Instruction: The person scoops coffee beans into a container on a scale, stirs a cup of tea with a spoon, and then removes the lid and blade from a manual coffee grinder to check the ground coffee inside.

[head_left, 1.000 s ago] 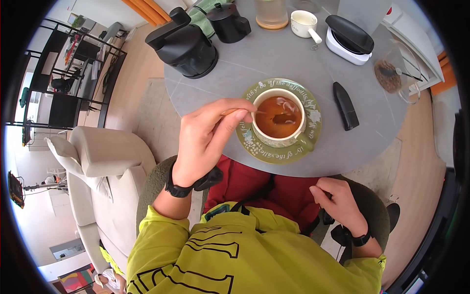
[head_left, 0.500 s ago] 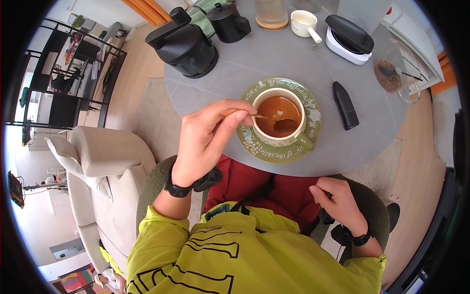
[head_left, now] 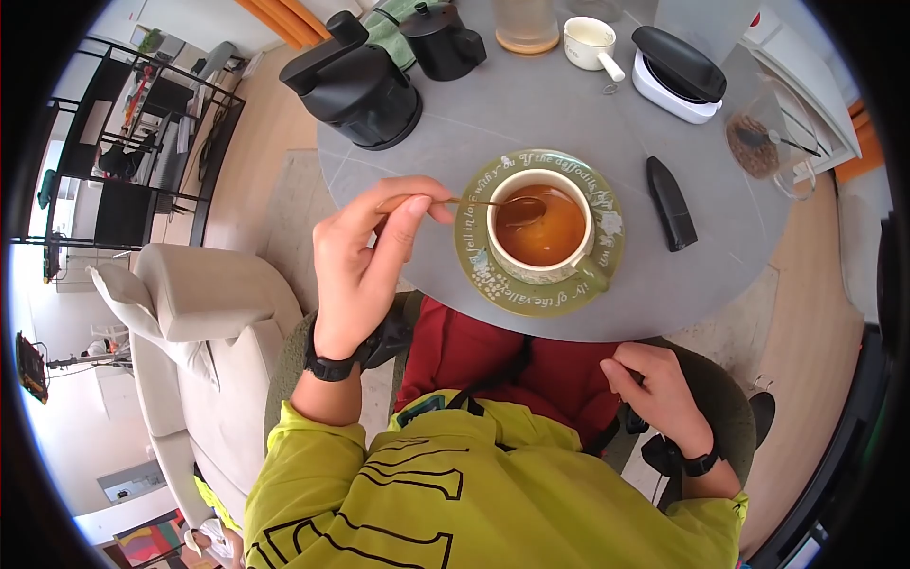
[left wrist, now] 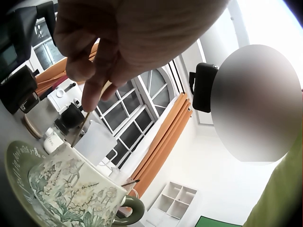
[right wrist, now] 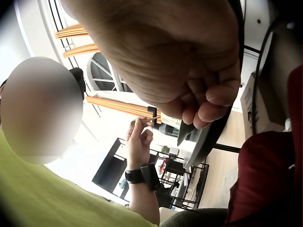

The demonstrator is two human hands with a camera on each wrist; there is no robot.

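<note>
In the head view my left hand (head_left: 365, 261) pinches the handle of a thin spoon (head_left: 464, 201) between thumb and fingers. The spoon's bowl lies in the amber liquid (head_left: 550, 237) inside a flowered cup (head_left: 588, 270). Under the cup is a green saucer (head_left: 483, 284) with white lettering. The left wrist view shows the flowered cup (left wrist: 71, 189) below my left hand (left wrist: 128, 42). My right hand (head_left: 654, 389) rests by the lap, off the table, its fingers loosely curled and holding nothing; it also shows in the right wrist view (right wrist: 175, 56).
On the grey table (head_left: 427, 275) a black kettle (head_left: 365, 100) and black pot (head_left: 441, 43) stand at the back left. A small white cup (head_left: 588, 43), a white and black device (head_left: 675, 81) and a glass jar (head_left: 754, 147) stand farther back. A black object (head_left: 670, 204) lies right of the saucer.
My left hand has moved left and slightly up in the head view, still pinching the spoon. The spoon's bowl has shifted to the upper left part of the cup. My right hand has not moved.
</note>
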